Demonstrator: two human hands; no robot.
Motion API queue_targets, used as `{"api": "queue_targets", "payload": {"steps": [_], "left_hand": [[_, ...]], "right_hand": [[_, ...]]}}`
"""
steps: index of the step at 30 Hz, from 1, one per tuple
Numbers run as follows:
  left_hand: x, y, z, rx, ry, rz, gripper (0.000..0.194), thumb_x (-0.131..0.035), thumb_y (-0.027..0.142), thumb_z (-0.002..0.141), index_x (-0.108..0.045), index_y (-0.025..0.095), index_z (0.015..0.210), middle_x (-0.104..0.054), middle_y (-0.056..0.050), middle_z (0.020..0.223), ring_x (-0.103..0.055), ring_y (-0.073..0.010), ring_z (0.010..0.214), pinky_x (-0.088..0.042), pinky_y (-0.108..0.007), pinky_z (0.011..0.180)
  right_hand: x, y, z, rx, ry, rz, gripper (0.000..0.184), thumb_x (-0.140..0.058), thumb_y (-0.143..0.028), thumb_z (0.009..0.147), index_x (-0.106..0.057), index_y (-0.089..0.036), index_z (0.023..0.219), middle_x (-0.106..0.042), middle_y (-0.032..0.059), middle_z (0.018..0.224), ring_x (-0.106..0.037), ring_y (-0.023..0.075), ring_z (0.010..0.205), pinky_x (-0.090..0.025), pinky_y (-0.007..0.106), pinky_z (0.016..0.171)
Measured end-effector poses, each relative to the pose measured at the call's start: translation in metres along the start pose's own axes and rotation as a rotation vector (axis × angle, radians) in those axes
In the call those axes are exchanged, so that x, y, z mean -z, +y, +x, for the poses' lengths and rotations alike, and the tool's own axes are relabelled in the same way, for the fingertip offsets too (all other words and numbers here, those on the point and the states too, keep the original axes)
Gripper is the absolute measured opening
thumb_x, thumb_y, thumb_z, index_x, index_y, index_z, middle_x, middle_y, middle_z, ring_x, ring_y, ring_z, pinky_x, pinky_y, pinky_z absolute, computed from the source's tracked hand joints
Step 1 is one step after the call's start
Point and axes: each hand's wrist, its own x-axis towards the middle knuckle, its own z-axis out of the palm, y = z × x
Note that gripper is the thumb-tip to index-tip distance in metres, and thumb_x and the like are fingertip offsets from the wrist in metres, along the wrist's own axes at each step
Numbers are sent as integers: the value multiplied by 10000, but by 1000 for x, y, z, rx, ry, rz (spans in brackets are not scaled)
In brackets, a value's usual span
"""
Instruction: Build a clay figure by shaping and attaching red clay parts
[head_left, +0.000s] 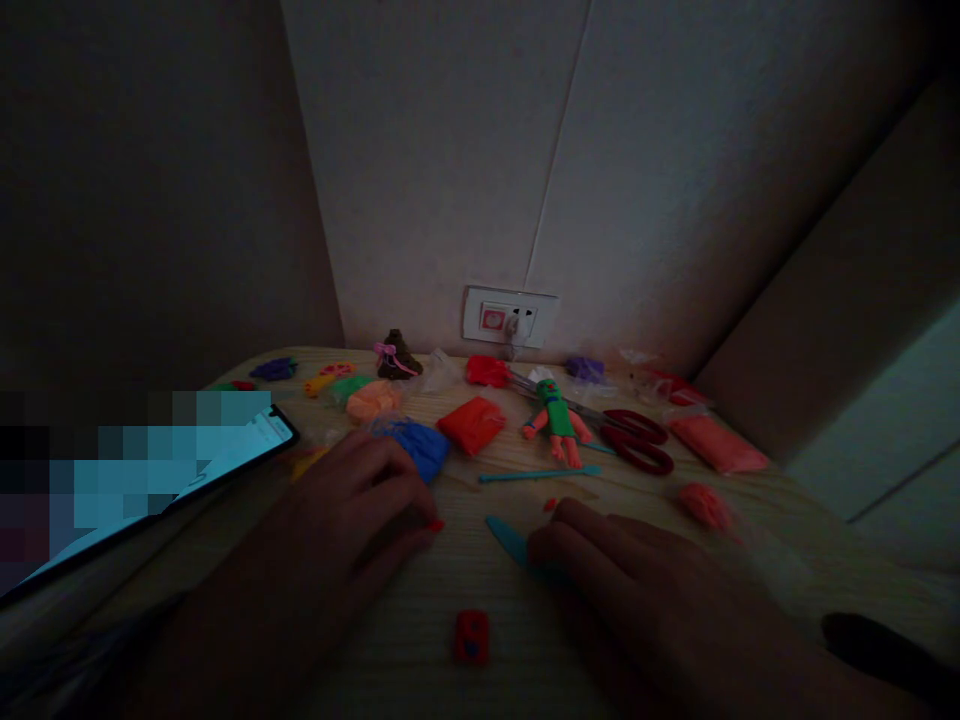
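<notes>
Between the thumb and fingers of my left hand point(367, 510) a small red piece of modelling clay point(436, 525) is pinched. My right hand point(600, 560) grips a light-blue plastic clay knife point(507, 540), its blade pointing left and away from me. Just beyond those fingers lies a tiny orange-red bit of clay point(551, 505). Closer to me, a red clay block point(471, 638) with dark spots rests on the wooden table point(420, 610). Farther back lies a clay figure point(555, 415) with a green body and pinkish limbs. A thin blue modelling tool point(540, 474) lies crosswise in front of it.
Red-handled scissors point(637, 440) lie behind the figure. Bagged clay in blue point(420, 450), orange-red point(472, 425) and coral point(716, 443) surrounds the work area. A lit phone point(240, 455) sits at left. At the back, a brown figure point(401, 358) stands near the wall socket point(510, 318).
</notes>
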Motion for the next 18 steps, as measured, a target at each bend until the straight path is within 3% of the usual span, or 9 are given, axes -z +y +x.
{"api": "queue_targets", "payload": {"steps": [4, 7, 11, 18], "left_hand": [[1, 7, 0, -8, -15, -50, 219, -569, 255, 1037, -752, 293, 922, -748, 43, 1009, -696, -193, 933, -553, -276, 839], [4, 15, 2, 127, -48, -166, 207, -593, 303, 998, -768, 286, 887, -781, 53, 929, -717, -175, 854, -539, -251, 790], [6, 26, 10, 312, -82, -419, 171, -671, 360, 865, -766, 267, 757, -767, 44, 750, -695, -170, 705, -511, -226, 651], [2, 41, 21, 440, -119, -773, 155, -778, 348, 734, -678, 242, 679, -649, 72, 633, -621, -131, 606, -508, -177, 578]], "right_hand": [[-2, 6, 1, -47, 17, -32, 300, -466, -21, 917, -700, -203, 965, -812, 39, 865, -790, 179, 665, -596, 275, 575], [-1, 10, 1, -82, 25, -59, 265, -487, -45, 949, -701, -198, 971, -807, 62, 902, -783, 201, 689, -588, 302, 590], [6, 3, 8, -104, 55, 153, 233, -509, -66, 985, -703, -193, 985, -783, 47, 925, -763, 178, 764, -587, 280, 651], [9, -13, 15, -78, 19, 410, 146, -604, -109, 1019, -705, -181, 942, -756, 35, 910, -698, 154, 786, -562, 246, 671]]}}
